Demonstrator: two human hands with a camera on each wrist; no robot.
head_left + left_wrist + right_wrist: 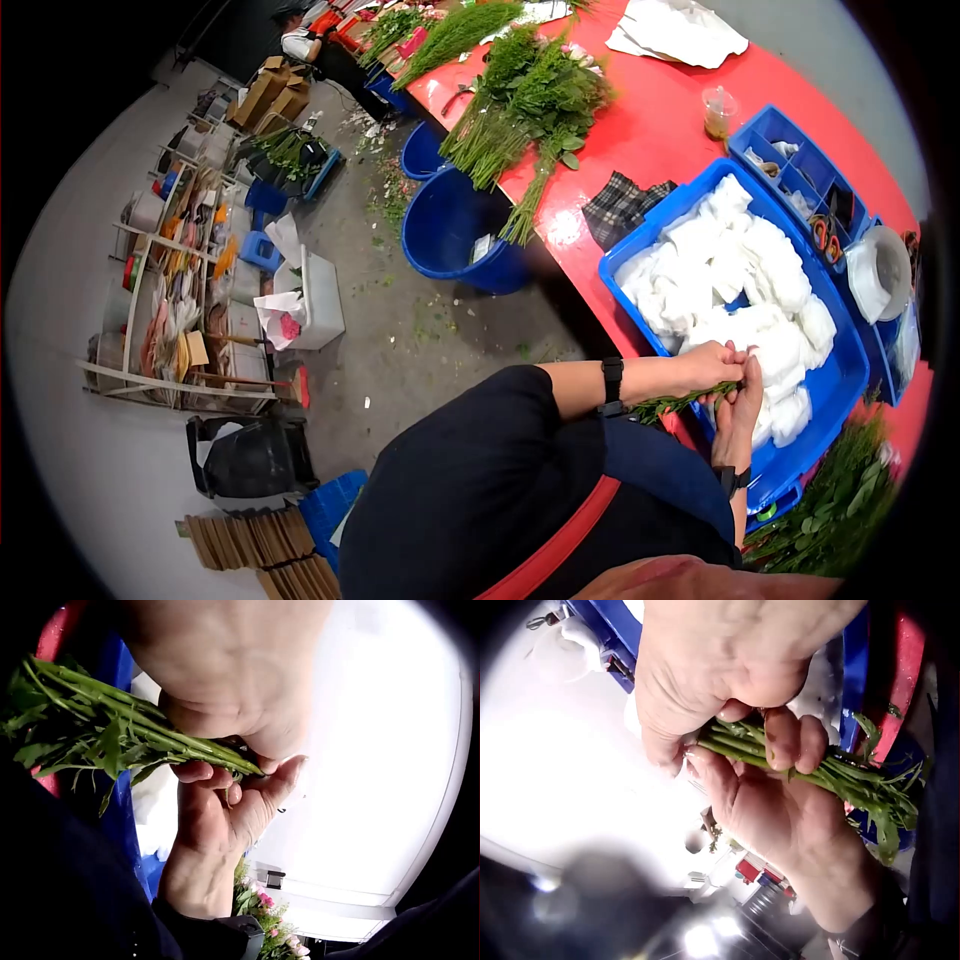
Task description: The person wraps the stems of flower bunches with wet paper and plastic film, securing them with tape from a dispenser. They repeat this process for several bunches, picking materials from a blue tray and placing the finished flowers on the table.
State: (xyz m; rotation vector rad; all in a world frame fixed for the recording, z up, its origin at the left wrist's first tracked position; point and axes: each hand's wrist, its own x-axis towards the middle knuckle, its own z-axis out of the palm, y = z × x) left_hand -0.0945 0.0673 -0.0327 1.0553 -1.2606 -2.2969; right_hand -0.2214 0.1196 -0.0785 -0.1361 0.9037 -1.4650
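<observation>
Both hands meet over the near edge of a blue tray (838, 388) heaped with white, cotton-like wads (745, 255). Between them lies a small bunch of green leafy stems (124, 720), its cut ends close to the fingertips and its leaves trailing back toward the body. My left hand (708, 366) grips the bunch, with fingers curled over the stems (829, 780) in the right wrist view. My right hand (738, 415) pinches it near the cut ends, thumb beside the tips in the left wrist view. The palms partly hide the stems.
On the red table (640, 130) lie bundles of greenery (530, 95), a dark plaid cloth (625, 208) and a plastic cup (718, 110). A divided blue organizer (805, 175) with scissors adjoins the tray. More foliage (830, 500) stands at right. Blue buckets (455, 235) stand on the floor.
</observation>
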